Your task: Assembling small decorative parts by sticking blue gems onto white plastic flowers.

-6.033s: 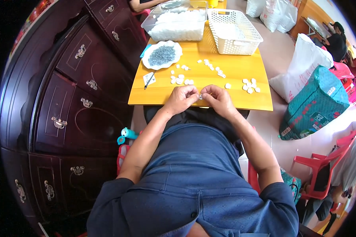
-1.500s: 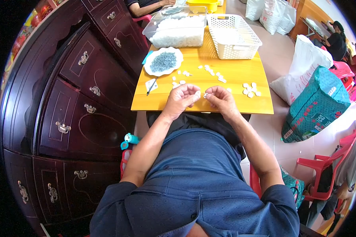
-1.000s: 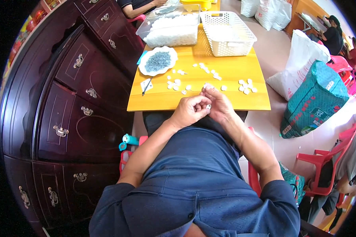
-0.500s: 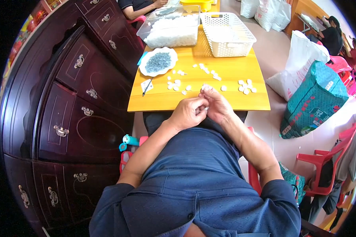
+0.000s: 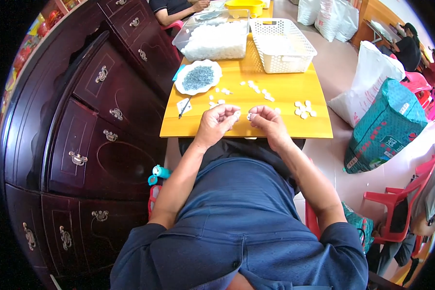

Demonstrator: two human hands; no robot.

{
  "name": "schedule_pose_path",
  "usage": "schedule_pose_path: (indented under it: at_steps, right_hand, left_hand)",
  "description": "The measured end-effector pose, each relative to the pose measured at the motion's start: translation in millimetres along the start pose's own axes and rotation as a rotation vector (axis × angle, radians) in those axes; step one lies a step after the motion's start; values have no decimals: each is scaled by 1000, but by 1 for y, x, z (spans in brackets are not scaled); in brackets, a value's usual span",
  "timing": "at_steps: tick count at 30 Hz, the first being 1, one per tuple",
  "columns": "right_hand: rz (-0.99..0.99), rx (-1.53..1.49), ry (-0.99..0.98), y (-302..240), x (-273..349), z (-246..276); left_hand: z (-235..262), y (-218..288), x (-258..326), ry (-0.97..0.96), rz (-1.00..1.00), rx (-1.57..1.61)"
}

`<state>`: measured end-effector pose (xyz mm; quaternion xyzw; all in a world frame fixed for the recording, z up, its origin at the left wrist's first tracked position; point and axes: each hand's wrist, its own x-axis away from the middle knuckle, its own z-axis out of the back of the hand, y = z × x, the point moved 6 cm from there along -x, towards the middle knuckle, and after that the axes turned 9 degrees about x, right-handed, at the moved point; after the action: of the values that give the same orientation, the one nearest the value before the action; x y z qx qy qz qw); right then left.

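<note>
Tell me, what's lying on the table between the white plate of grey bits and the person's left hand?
In the head view, between the white plate and the left hand lie a few small white pieces and a small white card with a dark thin tool on the yellow table.

Both hands meet at counter (image 5: 285, 92) near edge: left hand (image 5: 217, 123) and right hand (image 5: 267, 122) each pinch small white pieces (image 5: 249, 116); white plate (image 5: 198, 77) of grey bits beyond.

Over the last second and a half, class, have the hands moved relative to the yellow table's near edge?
Yes. The hands came back from over the table toward its near edge, nearer the body.
</note>
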<state>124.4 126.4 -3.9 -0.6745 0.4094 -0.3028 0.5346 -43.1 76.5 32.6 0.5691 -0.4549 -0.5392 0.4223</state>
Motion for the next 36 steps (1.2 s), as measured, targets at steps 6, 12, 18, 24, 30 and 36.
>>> schedule_pose_path:
  at_steps: [6, 12, 18, 24, 30, 36]
  right_hand:
    - [64, 161, -58, 3, 0, -4]
    - [66, 153, -65, 2, 1, -4]
    - [75, 173, -62, 1, 2, -5]
    - [77, 175, -61, -1, 2, -5]
    - [99, 206, -56, 5, 1, -4]
    - [147, 301, -9, 7, 1, -3]
  left_hand:
    - [-1, -4, -1, 11, -8, -25]
    - [-3, -9, -1, -34, -1, -41]
    - [-6, -7, 1, -29, 3, -38]
    - [-6, -2, 2, 15, 13, -10]
    - [-8, -7, 1, -30, 0, 7]
    - [-7, -9, 1, -27, -11, 9]
